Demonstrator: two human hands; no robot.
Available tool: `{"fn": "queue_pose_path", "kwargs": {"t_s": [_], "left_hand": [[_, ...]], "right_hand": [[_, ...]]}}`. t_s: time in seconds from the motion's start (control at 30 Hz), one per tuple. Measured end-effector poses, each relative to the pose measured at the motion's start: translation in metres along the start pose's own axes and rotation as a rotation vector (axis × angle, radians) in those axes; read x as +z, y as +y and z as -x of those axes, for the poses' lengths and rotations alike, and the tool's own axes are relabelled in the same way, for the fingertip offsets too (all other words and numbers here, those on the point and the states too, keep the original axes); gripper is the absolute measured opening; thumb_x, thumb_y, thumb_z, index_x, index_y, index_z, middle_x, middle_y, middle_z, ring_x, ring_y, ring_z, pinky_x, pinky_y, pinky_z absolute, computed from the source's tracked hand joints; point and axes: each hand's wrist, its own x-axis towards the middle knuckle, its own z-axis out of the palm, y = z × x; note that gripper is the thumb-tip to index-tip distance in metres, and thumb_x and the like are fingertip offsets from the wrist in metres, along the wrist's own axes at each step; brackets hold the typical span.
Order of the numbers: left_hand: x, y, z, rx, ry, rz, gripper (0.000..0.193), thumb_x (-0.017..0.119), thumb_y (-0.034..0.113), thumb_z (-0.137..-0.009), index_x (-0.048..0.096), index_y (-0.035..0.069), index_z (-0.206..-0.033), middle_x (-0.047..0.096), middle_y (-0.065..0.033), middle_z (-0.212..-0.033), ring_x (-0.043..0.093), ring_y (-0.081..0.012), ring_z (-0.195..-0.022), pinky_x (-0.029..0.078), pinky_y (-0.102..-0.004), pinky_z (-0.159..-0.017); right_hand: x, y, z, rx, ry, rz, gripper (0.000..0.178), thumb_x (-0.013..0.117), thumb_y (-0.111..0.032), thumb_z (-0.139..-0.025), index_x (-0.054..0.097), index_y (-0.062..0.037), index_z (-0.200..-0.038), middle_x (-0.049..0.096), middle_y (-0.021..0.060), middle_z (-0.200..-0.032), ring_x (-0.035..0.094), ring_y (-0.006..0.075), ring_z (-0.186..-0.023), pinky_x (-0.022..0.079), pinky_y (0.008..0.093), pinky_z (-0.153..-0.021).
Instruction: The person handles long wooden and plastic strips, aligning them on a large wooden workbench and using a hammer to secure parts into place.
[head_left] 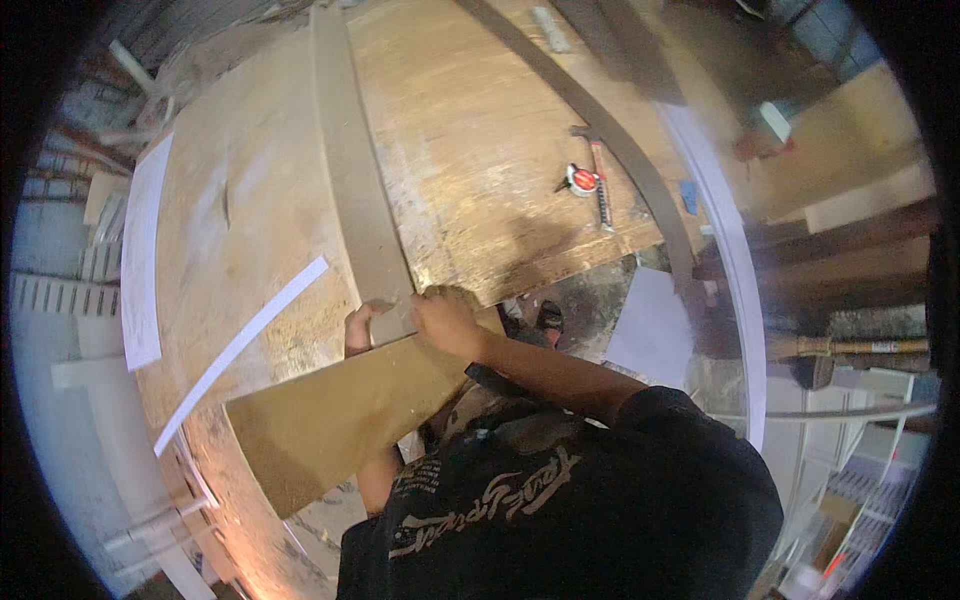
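A long grey-brown plank point(355, 150) lies lengthwise on the worn wooden table point(250, 170), its near end close to my body. My left hand point(362, 325) grips the left side of that end, with the thumb on top; its forearm passes beneath a brown rectangular board point(340, 410). At the plank's right corner my right hand point(445, 322) is closed, fingers curled over the edge. The brown board meets the plank's end and sticks out toward me past the table. What lies under my right fingers is hidden.
A hammer point(601, 185) and a red-and-white tape measure point(580, 180) lie right of the plank. Left of it are a narrow white strip point(245, 350) and a wider white panel point(148, 260). Long dark strip point(600, 120) and white strip point(735, 270) curve along the right.
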Motion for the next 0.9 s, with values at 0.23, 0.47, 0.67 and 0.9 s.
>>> {"fn": "queue_pose_path", "kwargs": {"t_s": [0.23,0.47,0.67,0.9], "left_hand": [[-0.018,-0.028,-0.002,0.039,-0.07,-0.109,0.021,0.065,0.02,-0.083,0.061,0.003,-0.094,0.066,-0.0127,-0.097,0.062,-0.023,-0.091,0.048,-0.0345,-0.085],[-0.003,-0.023,0.001,0.316,-0.095,-0.328,0.037,0.074,0.027,-0.073,0.056,0.0,-0.092,0.066,-0.0153,-0.093,0.064,-0.0268,-0.087,0.049,-0.0367,-0.082],[-0.017,-0.021,-0.012,0.267,-0.264,-0.37,0.041,0.074,0.033,-0.073,0.055,0.0,-0.088,0.066,-0.0148,-0.089,0.064,-0.0269,-0.084,0.05,-0.0362,-0.078],[-0.028,-0.041,0.002,0.03,-0.117,-0.19,0.027,0.063,0.023,-0.081,0.06,-0.003,-0.086,0.067,-0.011,-0.089,0.063,-0.0209,-0.08,0.049,-0.0315,-0.076]], "right_hand": [[0.001,0.002,-0.004,0.052,0.097,-0.212,0.018,0.06,-0.016,-0.081,0.062,-0.001,-0.091,0.065,0.0205,-0.081,0.064,0.0409,-0.08,0.05,0.0502,-0.074],[-0.027,0.008,-0.014,-0.133,-0.064,-0.173,0.018,0.06,-0.017,-0.082,0.067,-0.0029,-0.09,0.066,0.0221,-0.084,0.065,0.0403,-0.081,0.051,0.0502,-0.073],[-0.032,0.02,-0.037,-0.284,-0.202,-0.044,0.015,0.062,-0.017,-0.08,0.068,-0.0042,-0.085,0.066,0.021,-0.081,0.065,0.0398,-0.079,0.051,0.0504,-0.072],[-0.023,0.02,-0.039,-0.279,-0.161,0.019,0.017,0.064,-0.021,-0.079,0.069,-0.0054,-0.08,0.067,0.0185,-0.077,0.066,0.0384,-0.076,0.052,0.0492,-0.071]]}}
